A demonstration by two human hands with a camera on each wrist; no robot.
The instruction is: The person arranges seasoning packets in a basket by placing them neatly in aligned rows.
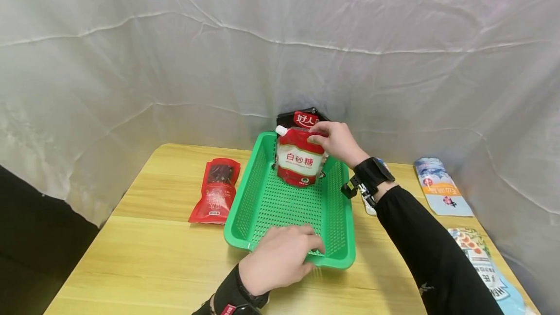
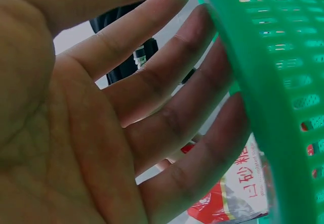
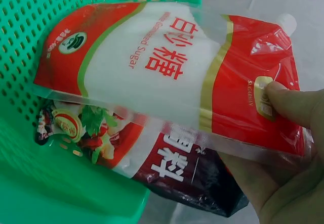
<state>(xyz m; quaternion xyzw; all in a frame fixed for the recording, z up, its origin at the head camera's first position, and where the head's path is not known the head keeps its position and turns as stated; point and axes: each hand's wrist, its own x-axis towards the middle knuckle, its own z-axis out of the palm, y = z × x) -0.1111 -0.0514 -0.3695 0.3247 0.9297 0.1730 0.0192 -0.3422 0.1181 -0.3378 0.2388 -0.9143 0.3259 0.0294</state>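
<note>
The green perforated basket (image 1: 262,198) holds a white sugar pouch (image 1: 299,162), red-trimmed, upright at its far end, pinched by the right hand (image 1: 334,142). The left hand (image 1: 280,256), fingers spread, rests on the near rim.

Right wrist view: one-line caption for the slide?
Right hand pinches a white sugar pouch against a dark seasoning packet at the green basket wall.

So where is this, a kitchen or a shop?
Probably neither: it looks like a staged recording corner. A white sheet hangs behind a wooden table, with a green basket and food pouches like the sugar pouch.
</note>
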